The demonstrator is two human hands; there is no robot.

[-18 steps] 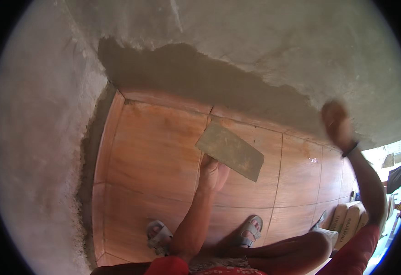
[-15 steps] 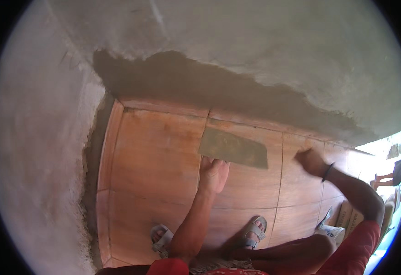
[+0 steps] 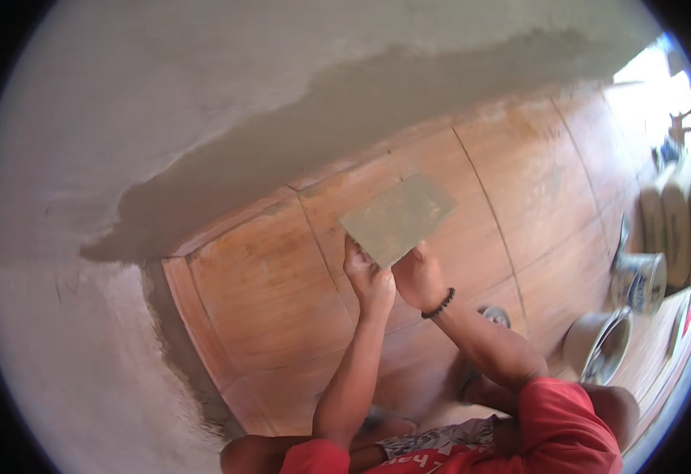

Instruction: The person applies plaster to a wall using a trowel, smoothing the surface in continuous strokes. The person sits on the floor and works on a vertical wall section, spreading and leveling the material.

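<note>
A flat, grey-green rectangular plastering trowel is held out over the floor, its broad face up and smeared with mortar. My left hand is closed at its near left edge, and any handle is hidden underneath. My right hand, with a dark beaded bracelet at the wrist, meets the near right edge; its thumb shows and the other fingers are out of sight behind the plate. Beyond, a darker band of wet mortar runs along the foot of the grey wall.
Orange-brown tiles cover the floor, with a tile skirting on the left. To the right stand a bucket, a white tub and several stacked sacks. A sandalled foot is beside my right forearm.
My right hand has come in from the right to the trowel's edge. The trowel has tilted and turned in my left hand. The view has swung to the right, bringing buckets and sacks in.
</note>
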